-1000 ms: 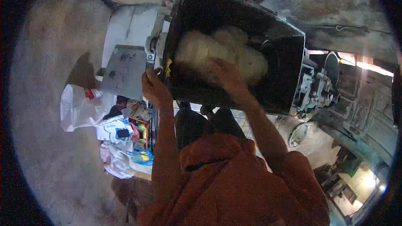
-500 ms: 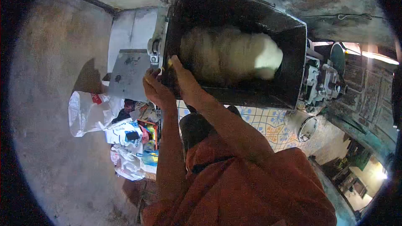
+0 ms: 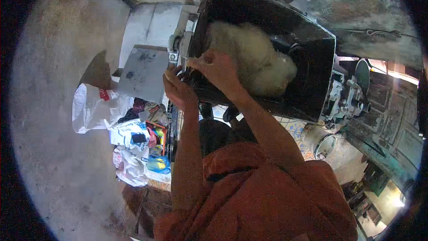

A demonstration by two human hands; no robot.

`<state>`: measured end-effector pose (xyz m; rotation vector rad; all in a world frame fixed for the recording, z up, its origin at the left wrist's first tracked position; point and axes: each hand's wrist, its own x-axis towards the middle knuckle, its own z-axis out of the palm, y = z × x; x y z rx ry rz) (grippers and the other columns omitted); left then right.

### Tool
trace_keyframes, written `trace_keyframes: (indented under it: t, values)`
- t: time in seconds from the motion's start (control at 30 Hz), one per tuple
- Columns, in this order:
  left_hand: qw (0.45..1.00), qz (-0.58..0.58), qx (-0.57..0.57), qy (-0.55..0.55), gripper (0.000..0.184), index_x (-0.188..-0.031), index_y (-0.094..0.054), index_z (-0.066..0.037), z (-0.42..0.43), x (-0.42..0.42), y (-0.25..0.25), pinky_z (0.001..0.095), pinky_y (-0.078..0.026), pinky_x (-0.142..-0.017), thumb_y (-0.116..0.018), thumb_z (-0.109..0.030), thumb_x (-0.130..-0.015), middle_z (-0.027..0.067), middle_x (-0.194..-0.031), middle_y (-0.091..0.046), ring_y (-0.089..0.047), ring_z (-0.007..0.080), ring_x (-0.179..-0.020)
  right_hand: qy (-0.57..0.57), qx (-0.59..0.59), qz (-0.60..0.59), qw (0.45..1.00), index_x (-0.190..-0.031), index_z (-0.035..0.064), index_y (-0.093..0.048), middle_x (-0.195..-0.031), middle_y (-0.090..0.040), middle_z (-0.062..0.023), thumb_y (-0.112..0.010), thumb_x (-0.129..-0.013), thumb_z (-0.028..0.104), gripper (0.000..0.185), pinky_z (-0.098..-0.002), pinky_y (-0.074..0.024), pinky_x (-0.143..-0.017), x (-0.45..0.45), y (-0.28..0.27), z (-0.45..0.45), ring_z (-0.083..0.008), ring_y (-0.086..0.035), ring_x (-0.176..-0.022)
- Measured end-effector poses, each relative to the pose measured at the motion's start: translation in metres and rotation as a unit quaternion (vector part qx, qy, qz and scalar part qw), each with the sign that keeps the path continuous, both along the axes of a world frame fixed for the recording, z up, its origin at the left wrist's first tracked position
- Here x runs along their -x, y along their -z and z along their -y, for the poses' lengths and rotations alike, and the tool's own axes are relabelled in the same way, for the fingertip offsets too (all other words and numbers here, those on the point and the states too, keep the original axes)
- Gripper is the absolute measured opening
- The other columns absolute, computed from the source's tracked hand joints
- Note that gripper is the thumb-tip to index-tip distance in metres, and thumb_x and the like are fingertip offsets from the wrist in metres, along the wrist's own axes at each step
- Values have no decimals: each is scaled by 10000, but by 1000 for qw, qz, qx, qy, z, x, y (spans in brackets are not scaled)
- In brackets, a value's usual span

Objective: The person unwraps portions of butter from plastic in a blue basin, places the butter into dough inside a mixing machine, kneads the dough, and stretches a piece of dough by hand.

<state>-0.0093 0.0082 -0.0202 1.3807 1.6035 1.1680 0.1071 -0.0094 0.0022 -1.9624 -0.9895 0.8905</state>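
Here's the pale dough (image 3: 261, 56), sitting inside the dark trough (image 3: 314, 85) at one o'clock: soft, lumpy, rounded into lobes at its right end, its surface smeared by blur towards the left. The trough itself is a deep, straight-sided box, dull black within, its worn rim (image 3: 331, 35) catching the light.

Now the hands! At twelve o'clock the right hand (image 3: 217, 68) bends over the trough's left end, thumb and forefinger drawn close together; whether they pinch anything, I can't tell. Just beside it, towards ten, the left hand (image 3: 180, 93) is cupped by the outer edge, fingers curled inwards, contents hidden.

Round to ten o'clock, a flat grey panel (image 3: 145, 73), blotched with dark stains. At eight, crinkled white plastic bags (image 3: 129, 135) bunch up beside a glossy blue one (image 3: 158, 164). Over at three, chunky metal fittings (image 3: 345, 96) jut from the trough's end, and near four a round-mouthed bucket (image 3: 325, 147) stands by patterned tiles (image 3: 292, 126).
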Motion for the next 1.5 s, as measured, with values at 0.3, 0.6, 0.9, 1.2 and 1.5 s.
trace_keyframes:
  t: [0.3, 0.6, 0.9, 1.2, 1.5]
  values:
    - [994, -98, -43, 16, 444, -1026, -605, 35, -2, 1, 4, 387, -511, -681, -407, -359, -978, 169, -921, -653, -646, 275, -791, -65, 40, 134, 988, -785, -7, -674, -734, -647, -211, -651, -769, 380, 388, -424, -516, -646, 19, -17, -12, -342, -654, -676]
    - [992, -120, -26, 1, 435, -1032, -613, 38, -2, 8, 12, 395, -481, -734, -385, -331, -999, 180, -921, -659, -640, 289, -820, 53, 93, -70, 992, -1101, 8, -618, -951, -648, -92, -580, -892, 215, 296, -308, -519, -710, -100, -9, 89, -160, -621, -821]
    - [999, -29, -19, 6, 358, -1090, -603, 27, 0, 0, 0, 335, -499, -732, -458, -282, -984, 161, -926, -666, -643, 223, -817, 142, 76, 65, 985, -1032, 18, -640, -869, -631, -35, -603, -900, 287, 302, -273, -493, -664, -209, -31, 201, -113, -588, -751]
    - [1000, -9, -24, -16, 278, -1008, -625, 24, -1, 1, 6, 330, -478, -723, -523, -230, -956, 139, -891, -665, -619, 198, -778, -157, 99, 310, 933, -971, 28, -655, -900, -676, -141, -647, -857, 312, 306, -374, -512, -732, -198, 9, 146, -274, -664, -831]
    - [999, -37, -32, -14, 233, -989, -628, 24, 0, -2, 2, 339, -474, -748, -562, -193, -934, 132, -901, -661, -608, 196, -811, -100, 127, 324, 932, -984, 38, -621, -909, -661, -170, -628, -858, 252, 249, -402, -509, -753, -208, 8, 143, -345, -647, -867]
